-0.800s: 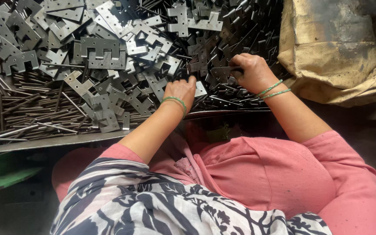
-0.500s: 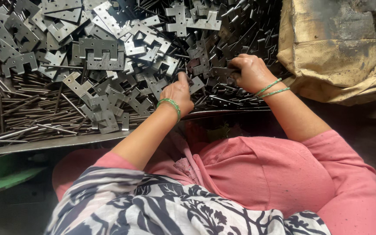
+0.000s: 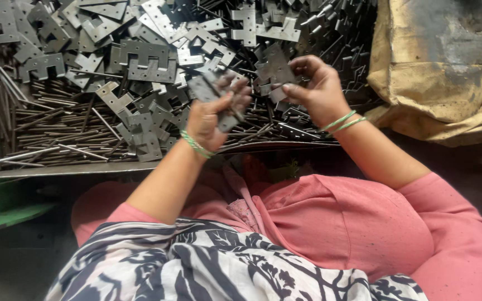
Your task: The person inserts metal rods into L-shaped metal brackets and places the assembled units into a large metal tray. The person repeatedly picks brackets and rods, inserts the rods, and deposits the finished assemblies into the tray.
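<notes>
My left hand [image 3: 214,114] is raised over a pile of grey metal hinge plates [image 3: 140,61] and grips one flat hinge plate [image 3: 207,89] between thumb and fingers. My right hand [image 3: 314,89] is lifted just to its right and holds another notched hinge plate [image 3: 274,69]. The two plates are close together but apart. Both wrists carry green bangles. Beneath the hands lie several thin metal rods [image 3: 57,128] mixed among the plates.
The plates and rods fill a metal tray whose front edge [image 3: 85,168] runs across in front of me. A crumpled brown sack [image 3: 442,67] sits at the right. A green ledge [image 3: 6,206] is at the lower left. My pink-clad lap fills the foreground.
Both hands have risen off the pile. Each now holds a hinge plate, and the hands have come closer together.
</notes>
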